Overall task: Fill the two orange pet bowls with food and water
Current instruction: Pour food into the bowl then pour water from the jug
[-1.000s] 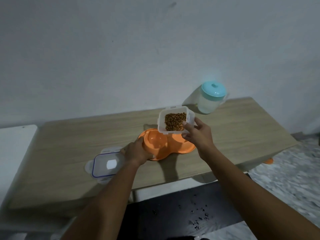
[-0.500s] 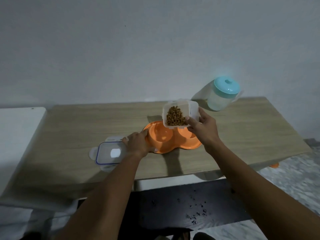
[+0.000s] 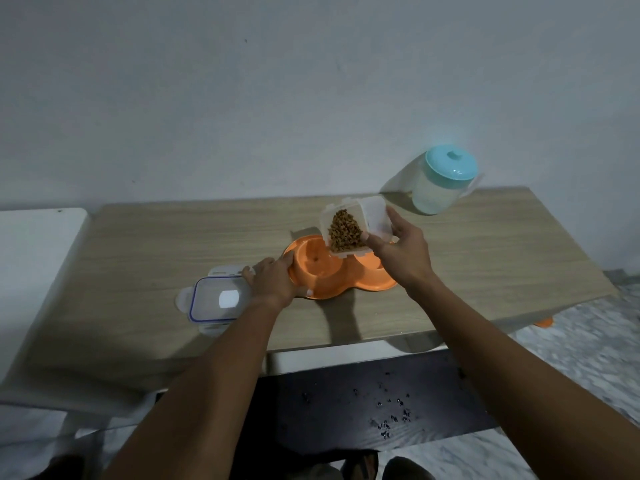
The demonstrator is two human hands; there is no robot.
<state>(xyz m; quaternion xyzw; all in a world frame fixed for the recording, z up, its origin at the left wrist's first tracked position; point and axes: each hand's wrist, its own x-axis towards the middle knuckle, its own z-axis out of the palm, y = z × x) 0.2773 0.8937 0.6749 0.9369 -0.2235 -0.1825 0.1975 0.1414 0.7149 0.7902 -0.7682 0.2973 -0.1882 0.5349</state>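
- Head view: the clear food container point(image 3: 353, 225) is now tipped more steeply than a second ago, its open mouth turned down toward the left well of the orange double bowl point(image 3: 341, 271), and the kibble point(image 3: 344, 230) has slid to the lower edge.
- The right hand point(image 3: 398, 251) is wrapped around the container's side and holds it just above the bowl; no kibble shows in the well yet, so I judge the pour is about to start.
- The left hand point(image 3: 273, 280) lies spread and flat against the bowl's left rim, steadying it on the counter point(image 3: 173, 244) as before.
- The container's lid point(image 3: 216, 299) lies just left of the bowl, touching that hand.
- The teal-lidded water jug point(image 3: 441, 180) stands well behind and right of the bowl, untouched; water comes later.
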